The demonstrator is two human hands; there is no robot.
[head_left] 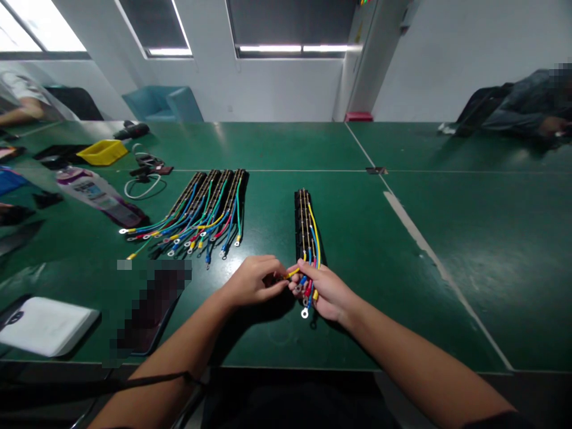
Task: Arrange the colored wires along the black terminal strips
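Observation:
A black terminal strip (pixel 302 223) with metal contacts lies lengthwise in front of me. Coloured wires with ring terminals run from it toward me. My left hand (pixel 259 280) pinches the end of a yellow wire (pixel 292 273), bent out to the left. My right hand (pixel 328 289) is closed around the near ends of the wire bundle (pixel 308 286), whose red, blue and yellow sleeves show between the fingers. One bare ring terminal (pixel 304 313) hangs below that hand. To the left, several similar wired strips (pixel 210 196) lie side by side, their wires fanned toward me.
Left on the green table (pixel 402 286) are a bottle (pixel 100 196) on its side, a yellow bin (pixel 103 152), a white cable (pixel 143 187), a white box (pixel 47 325) and a blurred phone-like slab (pixel 154 310). People sit at far left and far right.

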